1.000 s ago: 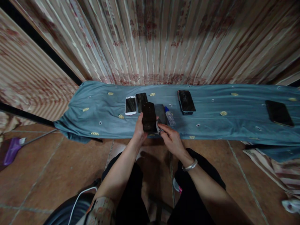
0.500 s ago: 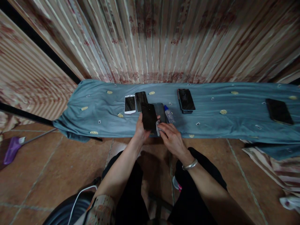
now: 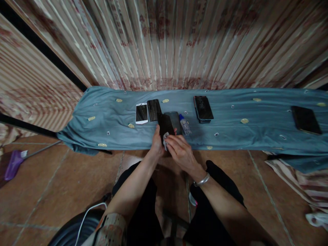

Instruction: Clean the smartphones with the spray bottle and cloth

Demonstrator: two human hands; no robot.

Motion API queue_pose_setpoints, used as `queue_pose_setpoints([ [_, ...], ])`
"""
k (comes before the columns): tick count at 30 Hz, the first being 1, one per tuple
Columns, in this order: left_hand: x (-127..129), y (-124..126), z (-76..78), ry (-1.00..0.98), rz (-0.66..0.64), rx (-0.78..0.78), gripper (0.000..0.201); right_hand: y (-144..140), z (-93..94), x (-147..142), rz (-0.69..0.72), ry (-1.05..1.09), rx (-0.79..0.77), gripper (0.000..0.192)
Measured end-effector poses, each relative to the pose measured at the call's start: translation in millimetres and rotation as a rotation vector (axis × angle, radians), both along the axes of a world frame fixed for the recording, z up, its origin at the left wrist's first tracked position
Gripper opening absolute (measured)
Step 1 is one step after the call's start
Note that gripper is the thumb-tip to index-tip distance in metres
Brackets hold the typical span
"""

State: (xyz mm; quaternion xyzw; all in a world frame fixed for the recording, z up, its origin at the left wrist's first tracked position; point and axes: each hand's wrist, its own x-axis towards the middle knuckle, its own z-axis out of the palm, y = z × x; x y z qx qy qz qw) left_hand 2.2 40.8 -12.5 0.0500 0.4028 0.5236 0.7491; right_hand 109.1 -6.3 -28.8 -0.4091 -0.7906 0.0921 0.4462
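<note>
My left hand [image 3: 157, 142] grips a black phone [image 3: 165, 123] by its lower part, tilted above the front edge of the cloth-covered surface. A small pale grey cloth [image 3: 165, 139] is pinched in my right hand [image 3: 180, 149] and lies against the phone's lower end. Behind the held phone lies a dark grey phone [image 3: 175, 119], partly covered by it. A clear bottle with a blue cap [image 3: 185, 125] rests just right of that one. To the left lie a white phone [image 3: 141, 113] and another black phone [image 3: 153, 108], side by side.
A small stack of dark phones [image 3: 203, 108] sits right of the bottle, and a black tablet-like device [image 3: 306, 119] lies far right. Blue patterned cloth [image 3: 271, 123] covers the long surface, with a striped curtain [image 3: 169, 44] behind. A purple dustpan-like tool [image 3: 14, 165] is on the floor.
My right hand has moved left with the cloth, from the phone's right edge to its lower end. The held phone has turned and tilted slightly.
</note>
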Motion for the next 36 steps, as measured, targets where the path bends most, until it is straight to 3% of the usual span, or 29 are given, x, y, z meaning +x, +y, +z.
queue_pose_setpoints([
  [6, 0.0, -2.1, -5.5, 0.008, -0.042, 0.002, 0.060, -1.6, 2.1, -2.6, 0.033, -0.001, -0.017, 0.033],
  [13, 2.9, -1.7, -5.0, 0.064, 0.026, 0.045, 0.053, -3.5, 10.0, -5.1, 0.004, 0.078, -0.052, 0.027],
  [19, 15.5, -8.8, 4.2, 0.134, 0.123, 0.230, 0.041, 0.2, 17.8, -0.7, -0.057, 0.178, -0.151, 0.020],
  [25, 29.8, -20.1, 1.6, 0.118, 0.094, 0.295, 0.037, 10.1, 22.3, 10.7, -0.135, 0.214, -0.195, 0.019],
  [32, 36.5, -32.2, -3.0, 0.057, -0.022, 0.318, 0.033, 22.8, 16.5, 21.4, -0.212, 0.188, -0.121, 0.032],
  [36, 37.9, -34.3, -4.9, 0.086, -0.022, 0.312, 0.030, 27.8, 13.6, 24.4, -0.242, 0.162, -0.123, 0.038],
])
